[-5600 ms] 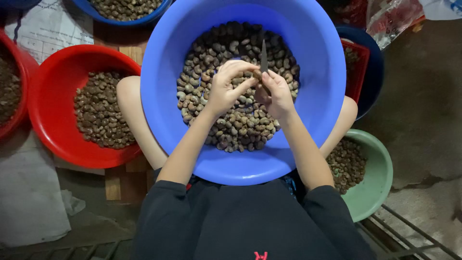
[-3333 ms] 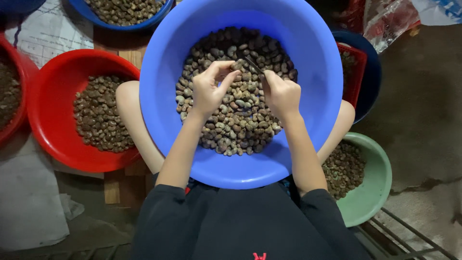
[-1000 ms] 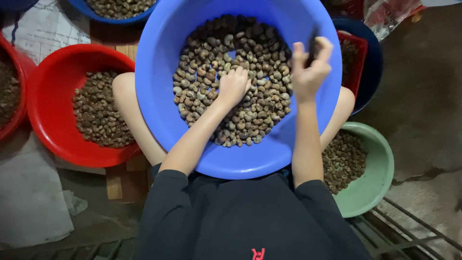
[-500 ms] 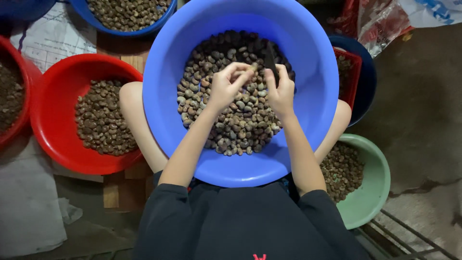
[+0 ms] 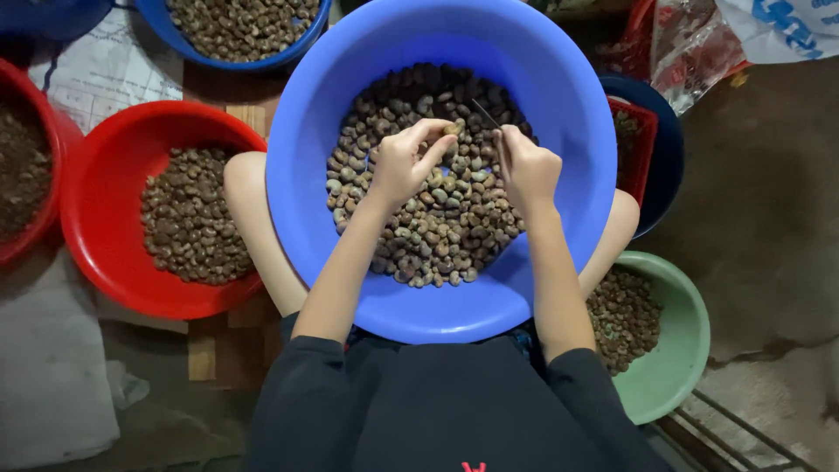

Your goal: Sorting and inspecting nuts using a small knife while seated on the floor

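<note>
A: Holding one small brown kidney-shaped nut (image 5: 452,128) at the fingertips of the left hand (image 5: 404,163) — thumb and forefinger pinched tight on it, just above the heap in the big round blue plastic basin (image 5: 577,131) on the lap.

B: Right hand?

A: Right hand (image 5: 527,169) is curled closed around a thin dark metal blade (image 5: 486,114), tip pointing toward the nut, close to it. Touching or not — cannot tell.

B: How does the nut handle?

A: My guess: light, hard-shelled, stiff, maybe a bit slick and curved, so it could roll in the pinch. Best held across its two ends, as now, leaving the middle free.

B: Counts?

A: One nut in hand, one blade, two hands. Loose nuts in the basin: far too many to count. Containers in view holding the same brown nuts: seven. The big blue basin, a red round plastic bowl (image 5: 114,131) on the left, a second red bowl (image 5: 48,131) cut off at the left edge, a blue bowl (image 5: 175,35) at top, a dark blue bowl (image 5: 669,144) on the right with a small red square basket (image 5: 645,131) in it, and a pale green bowl (image 5: 677,367) lower right.
</note>
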